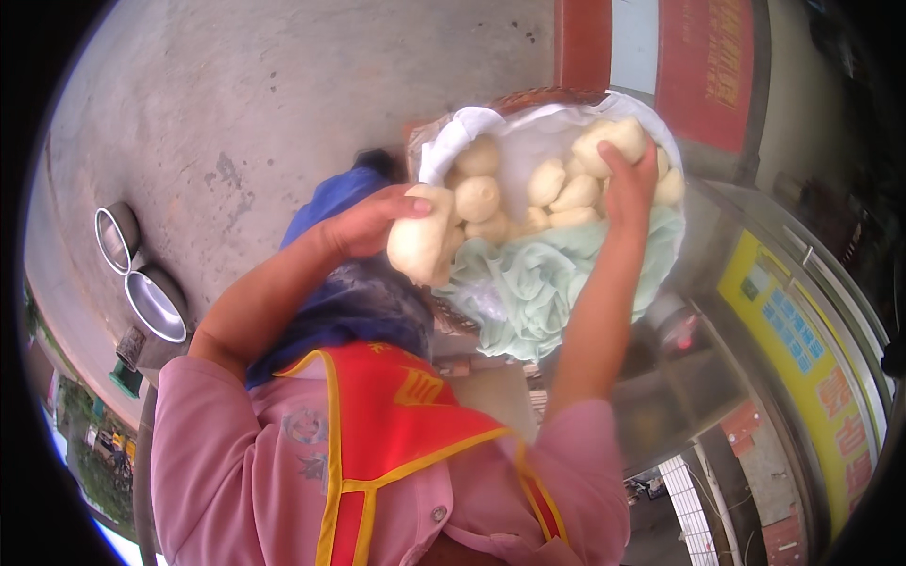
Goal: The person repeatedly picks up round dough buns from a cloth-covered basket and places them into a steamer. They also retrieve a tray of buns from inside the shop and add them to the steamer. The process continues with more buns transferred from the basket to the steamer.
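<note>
My left hand point(369, 218) holds a pale steamed bun point(420, 237) at the left rim of a cloth-lined wicker basket point(538, 97). My right hand point(630, 187) grips another pale bun point(609, 145), or a few pressed together, over the basket's far right side. Several smooth round buns point(477, 198) lie between the hands, and more oblong ones point(575, 194) rest to the right. White cloth point(463, 134) lines the basket and folds over its rim. A crumpled pale green cloth point(545, 283) covers the near part, and a bit of clear plastic point(488, 297) lies on it.
Two metal basins point(157, 303) stand on the concrete floor point(233, 92) to the left. Blue fabric point(340, 283) hangs beside the basket. A yellow sign with writing point(793, 339) is at right, and a red panel with writing point(704, 78) at upper right.
</note>
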Available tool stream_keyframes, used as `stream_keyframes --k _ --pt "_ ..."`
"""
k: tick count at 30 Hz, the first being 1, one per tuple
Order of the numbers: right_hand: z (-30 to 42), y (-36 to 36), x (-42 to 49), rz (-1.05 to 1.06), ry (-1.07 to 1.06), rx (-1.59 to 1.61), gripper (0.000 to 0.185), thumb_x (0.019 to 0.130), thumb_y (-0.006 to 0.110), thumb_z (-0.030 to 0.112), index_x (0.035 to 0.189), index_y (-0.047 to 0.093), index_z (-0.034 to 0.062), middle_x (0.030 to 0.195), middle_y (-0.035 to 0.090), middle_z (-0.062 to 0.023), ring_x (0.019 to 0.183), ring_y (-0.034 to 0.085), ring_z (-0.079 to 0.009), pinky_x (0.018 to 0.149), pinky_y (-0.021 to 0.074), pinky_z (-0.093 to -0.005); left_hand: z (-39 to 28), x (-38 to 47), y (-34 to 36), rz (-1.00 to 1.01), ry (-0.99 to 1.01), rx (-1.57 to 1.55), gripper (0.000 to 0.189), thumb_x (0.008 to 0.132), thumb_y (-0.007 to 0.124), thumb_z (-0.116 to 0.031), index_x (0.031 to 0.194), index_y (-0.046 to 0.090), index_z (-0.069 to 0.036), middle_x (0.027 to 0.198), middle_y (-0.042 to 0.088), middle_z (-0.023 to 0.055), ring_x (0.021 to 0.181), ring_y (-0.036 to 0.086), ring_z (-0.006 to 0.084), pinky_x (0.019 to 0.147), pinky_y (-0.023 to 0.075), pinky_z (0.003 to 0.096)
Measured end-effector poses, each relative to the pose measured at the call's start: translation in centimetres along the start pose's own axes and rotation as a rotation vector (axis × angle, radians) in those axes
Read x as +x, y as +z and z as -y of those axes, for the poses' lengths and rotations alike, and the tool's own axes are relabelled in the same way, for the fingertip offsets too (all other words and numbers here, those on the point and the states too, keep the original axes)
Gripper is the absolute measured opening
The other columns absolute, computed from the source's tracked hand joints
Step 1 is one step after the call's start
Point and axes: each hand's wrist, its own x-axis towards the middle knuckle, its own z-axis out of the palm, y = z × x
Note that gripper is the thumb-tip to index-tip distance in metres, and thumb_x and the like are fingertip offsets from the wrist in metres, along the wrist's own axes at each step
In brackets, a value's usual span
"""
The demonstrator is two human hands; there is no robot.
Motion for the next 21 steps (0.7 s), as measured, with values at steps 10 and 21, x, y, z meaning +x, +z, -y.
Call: stream_keyframes --k 10,21 --pt "-3.7 6.2 -11.5 0.474 0.312 -0.156 0.05 0.094 0.07 0.041 0.122 0.061 0.0005 0.101 0.065 -0.0056 0.087 0.059 -0.0119 0.078 0.0504 -0.03 0.3 0.8 1.1 0.156 -0.092 0.037 0.074 0.077 0.078 -0.036 0.135 0.052 0.002 0.117 0.065 0.0119 0.103 0.066 0.0201 0.093 0.0536 0.0329" --pt "-7.9 4.2 -2.4 0.299 -0.042 -0.879 0.071 0.075 0.082 0.018 0.138 0.051 0.0056 0.121 0.063 -0.0167 0.113 0.062 -0.0288 0.095 0.0509 -0.0384 0.7 -1.1 -0.5 0.144 -0.091 0.005 0.053 0.087 0.073 -0.031 0.127 0.058 0.0 0.114 0.066 0.0105 0.102 0.066 0.0194 0.089 0.055 0.0324"
